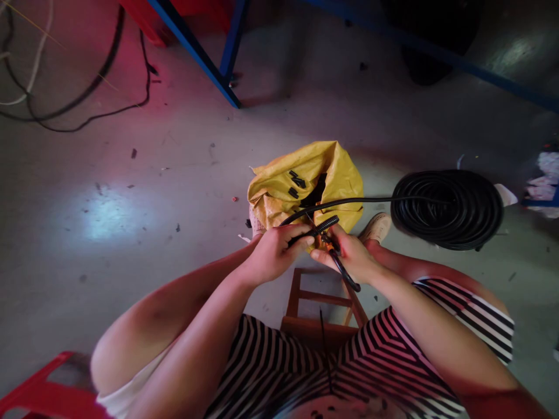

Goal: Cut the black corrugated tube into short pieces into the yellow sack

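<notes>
My left hand [273, 251] is closed around a black corrugated tube [326, 224], whose ribbed end sticks out to the right past the thumb. In my right hand [351, 253] is a pair of cutters [343, 269] with a curved black handle and an orange part. The cutters' jaws are close to the tube, but I cannot tell whether they touch it. Both hands are over an open yellow bag [301, 160] on the floor. Several short black tube pieces [297, 181] lie on its folds. A black length runs from the left hand to the coil [437, 221].
A wooden stool [318, 297] shows between my legs. Blue metal legs [196, 52] and a red object [192, 14] stand ahead. Loose cables [87, 99] lie at the upper left. A red plastic stool [48, 384] is at the lower left. Small scraps dot the floor.
</notes>
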### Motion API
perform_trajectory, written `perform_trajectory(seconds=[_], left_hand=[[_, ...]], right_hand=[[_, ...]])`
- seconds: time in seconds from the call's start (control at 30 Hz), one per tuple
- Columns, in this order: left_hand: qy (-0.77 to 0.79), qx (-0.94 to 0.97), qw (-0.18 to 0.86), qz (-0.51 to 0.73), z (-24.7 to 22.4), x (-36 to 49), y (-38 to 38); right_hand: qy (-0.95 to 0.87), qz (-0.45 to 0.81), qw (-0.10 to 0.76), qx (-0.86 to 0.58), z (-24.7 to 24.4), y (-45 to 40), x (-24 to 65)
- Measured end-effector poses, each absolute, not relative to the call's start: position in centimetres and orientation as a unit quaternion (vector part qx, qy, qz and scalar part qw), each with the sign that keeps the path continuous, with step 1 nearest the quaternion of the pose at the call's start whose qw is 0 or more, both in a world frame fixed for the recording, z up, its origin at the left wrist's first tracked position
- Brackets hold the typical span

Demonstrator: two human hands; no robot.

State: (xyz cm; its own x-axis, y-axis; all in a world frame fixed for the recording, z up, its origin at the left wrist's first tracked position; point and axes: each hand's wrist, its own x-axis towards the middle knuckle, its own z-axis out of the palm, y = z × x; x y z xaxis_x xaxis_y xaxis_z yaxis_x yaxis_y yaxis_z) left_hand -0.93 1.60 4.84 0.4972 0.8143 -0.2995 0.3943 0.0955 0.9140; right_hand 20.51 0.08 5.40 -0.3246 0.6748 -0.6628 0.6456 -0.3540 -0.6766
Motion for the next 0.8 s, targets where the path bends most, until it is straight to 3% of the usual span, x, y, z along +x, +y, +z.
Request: perform_trajectory(seconds=[0.37,0.8], left_hand=[[0.464,0.525,0.675,0.229,3.7,-1.0,1.2],[0.482,0.453,0.712,0.236,2.2,-0.5,0.1]], right_hand=[[-0.577,0.547,0.064,-0.603,3.4,-0.5,21.0],[-0.601,0.525,0.005,-0.603,2.4,0.5,21.4]])
